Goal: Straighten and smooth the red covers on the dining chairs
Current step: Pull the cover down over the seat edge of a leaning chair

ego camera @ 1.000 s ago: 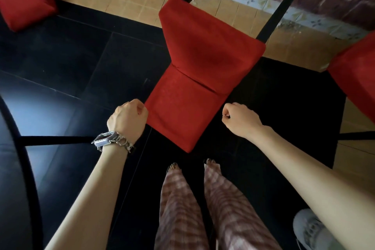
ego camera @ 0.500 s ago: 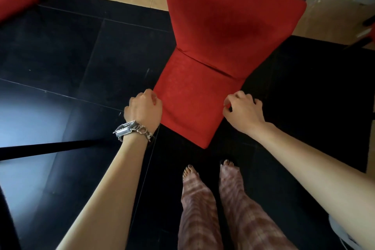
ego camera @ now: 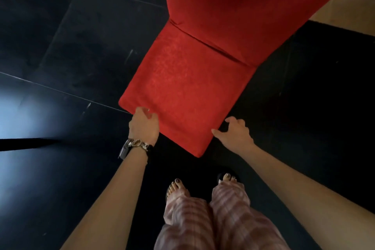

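Observation:
A red chair cover (ego camera: 182, 87) fills the middle of the view, its seat part pointing toward me and its backrest part (ego camera: 243, 6) rising at the top. My left hand (ego camera: 144, 126), with a metal watch on the wrist, grips the seat cover's front left edge, fingers lying over the fabric. My right hand (ego camera: 236, 134) is at the seat's right side near the front corner. Its thumb and curled forefinger pinch the cover's side edge. The seat fabric looks flat, with a fold line where seat meets backrest.
Glossy black floor tiles (ego camera: 60, 67) surround the chair, and tan tiles (ego camera: 345, 6) show at the top right. My feet (ego camera: 203, 184) and checked trousers stand just in front of the seat corner. A thin black bar (ego camera: 24, 143) crosses the floor at left.
I have leaned in closer to the chair. Both hands slid along the seat edges toward the front corner, the left one now over the front left edge.

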The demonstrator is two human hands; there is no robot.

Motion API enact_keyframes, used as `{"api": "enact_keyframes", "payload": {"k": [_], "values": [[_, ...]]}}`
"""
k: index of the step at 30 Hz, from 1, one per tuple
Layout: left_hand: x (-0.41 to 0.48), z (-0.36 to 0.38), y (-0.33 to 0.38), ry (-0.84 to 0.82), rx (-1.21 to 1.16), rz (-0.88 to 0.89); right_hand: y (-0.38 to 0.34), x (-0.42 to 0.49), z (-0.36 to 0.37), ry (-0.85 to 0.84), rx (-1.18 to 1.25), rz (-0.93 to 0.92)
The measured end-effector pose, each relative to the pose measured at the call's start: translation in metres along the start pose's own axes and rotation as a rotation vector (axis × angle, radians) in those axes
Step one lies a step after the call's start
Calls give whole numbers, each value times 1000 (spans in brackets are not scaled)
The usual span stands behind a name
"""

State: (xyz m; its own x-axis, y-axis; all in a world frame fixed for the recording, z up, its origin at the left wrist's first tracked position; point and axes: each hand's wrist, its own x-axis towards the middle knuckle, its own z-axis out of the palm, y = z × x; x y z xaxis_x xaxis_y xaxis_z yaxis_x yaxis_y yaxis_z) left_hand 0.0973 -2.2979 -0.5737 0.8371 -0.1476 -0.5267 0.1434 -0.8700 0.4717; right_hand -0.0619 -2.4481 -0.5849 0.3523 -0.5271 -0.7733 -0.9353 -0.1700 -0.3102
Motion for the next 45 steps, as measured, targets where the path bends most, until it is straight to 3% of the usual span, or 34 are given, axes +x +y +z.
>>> {"api": "enact_keyframes", "payload": {"k": [12,17,23,30,36,40,45], "values": [[66,116,-52,-39,29,93,28,109,85,46,-209,-210],[94,139,-72,34,66,136,45,140,104,213,-219,-458],[128,164,-80,206,296,376,53,183,113,381,-404,-758],[152,197,-79,301,345,572,55,212,124,566,-484,-959],[178,212,-108,411,384,539,61,225,131,747,-362,-948],[188,217,-118,433,284,441,67,227,135,825,-305,-873],[182,219,-116,353,-182,10,77,223,140,859,-209,-651]]}}
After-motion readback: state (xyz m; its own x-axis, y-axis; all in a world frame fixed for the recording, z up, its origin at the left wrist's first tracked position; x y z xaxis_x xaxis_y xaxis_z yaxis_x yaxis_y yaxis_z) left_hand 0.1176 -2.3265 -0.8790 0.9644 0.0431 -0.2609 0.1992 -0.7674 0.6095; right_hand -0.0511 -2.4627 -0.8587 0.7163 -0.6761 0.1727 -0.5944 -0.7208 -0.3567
